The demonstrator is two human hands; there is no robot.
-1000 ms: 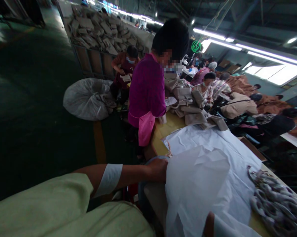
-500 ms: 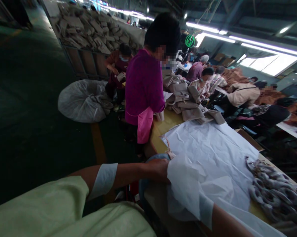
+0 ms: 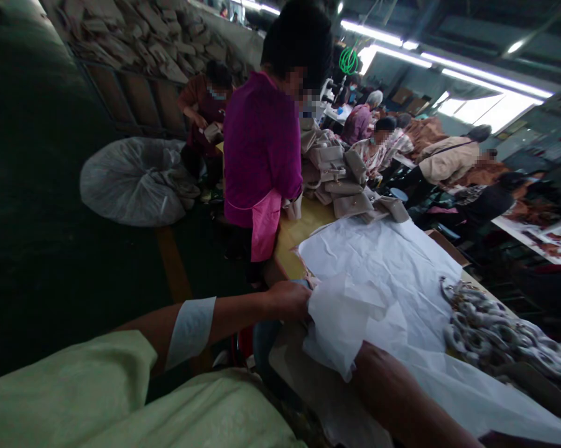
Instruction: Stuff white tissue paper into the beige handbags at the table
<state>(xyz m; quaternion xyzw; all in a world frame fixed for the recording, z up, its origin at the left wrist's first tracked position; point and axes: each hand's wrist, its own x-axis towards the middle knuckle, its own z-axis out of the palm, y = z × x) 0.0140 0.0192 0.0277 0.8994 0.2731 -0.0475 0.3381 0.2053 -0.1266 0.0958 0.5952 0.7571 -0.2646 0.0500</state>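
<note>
Here left hand (image 3: 287,300) grips tissue paper (image 3: 341,323) at table edge (image 3: 285,367).

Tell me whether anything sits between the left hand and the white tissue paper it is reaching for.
Nothing visible does. The left hand is already at the near edge of the crumpled white tissue paper, apparently gripping it. The right forearm lies across the sheets further right, its hand hidden under the paper, and the pile of chain straps lies well off to the right.

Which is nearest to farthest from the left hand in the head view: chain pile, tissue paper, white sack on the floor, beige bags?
1. Tissue paper: the left hand grips its crumpled edge.
2. Chain pile: right side of the table.
3. Beige bags: stacked further up the table, beyond the paper.
4. White sack: on the floor, far left.
</note>
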